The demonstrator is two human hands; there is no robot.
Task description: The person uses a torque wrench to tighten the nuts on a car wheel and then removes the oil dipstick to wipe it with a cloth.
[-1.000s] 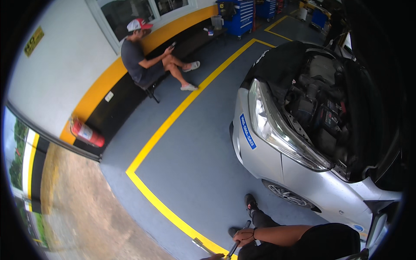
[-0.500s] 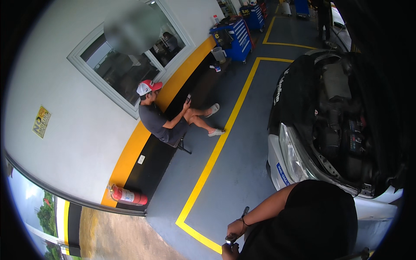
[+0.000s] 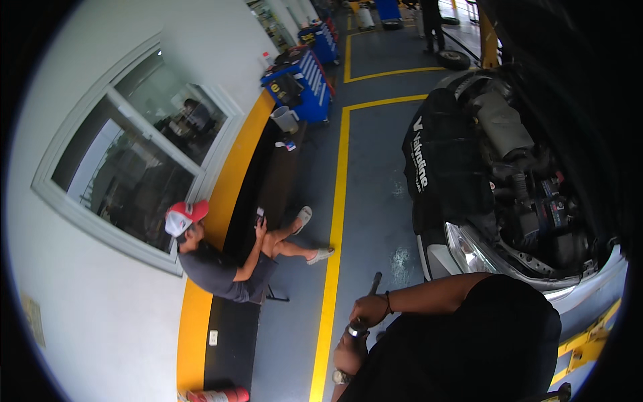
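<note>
My right hand (image 3: 370, 310), with a dark band at the wrist, is closed round a ratchet wrench (image 3: 358, 328). Its dark bar sticks out beyond the fingers, and its shiny round head shows between my hands. Just below, my left hand (image 3: 349, 353), with a watch at the wrist, is closed at the head end; its fingers are partly hidden. Both hands are in front of my black-clothed body, over the grey floor. To their right stands a silver car (image 3: 439, 258) with its engine bay (image 3: 529, 194) exposed and a black cover (image 3: 442, 154) draped over the fender.
A person (image 3: 221, 268) in a red-and-white cap sits by the wall at left, holding a phone. Blue tool cabinets (image 3: 301, 87) and a pale jug (image 3: 284, 119) stand farther back. A red fire extinguisher (image 3: 221, 395) is low at left. Yellow lift parts (image 3: 589, 345) show lower right.
My view has swung, so the wall, seated person and cabinets sit farther left. My hands and the wrench appear higher in the picture, with the watch now visible. Both hands stay on the wrench.
</note>
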